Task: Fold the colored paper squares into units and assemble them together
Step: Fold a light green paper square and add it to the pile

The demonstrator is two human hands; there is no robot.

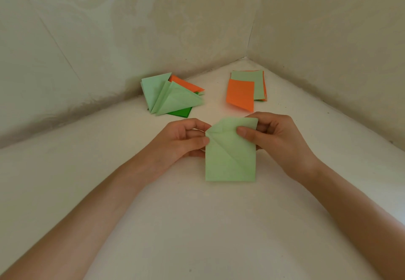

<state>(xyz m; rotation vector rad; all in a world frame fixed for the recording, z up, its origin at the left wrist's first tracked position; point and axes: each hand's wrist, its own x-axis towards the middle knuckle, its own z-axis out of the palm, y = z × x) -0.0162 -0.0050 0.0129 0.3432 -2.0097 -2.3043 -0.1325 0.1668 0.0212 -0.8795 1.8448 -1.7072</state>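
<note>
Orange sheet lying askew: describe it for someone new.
Find the corner where the walls meet. In front lies a stack of flat squares; the orange sheet lies skewed over its near-left part, unfolded, unlike the orange unit further left.

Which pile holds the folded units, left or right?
The left pile: its papers are folded into triangles. The right pile holds flat squares.

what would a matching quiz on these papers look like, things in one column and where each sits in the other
1 light green sheet
2 folded pile
3 orange square
4 dark green piece

A under the folded pile's near edge
B pinched by left hand and right hand
C back left, by the wall
D overlapping the flat stack, back right

Pairs: 1-B, 2-C, 3-D, 4-A
</note>
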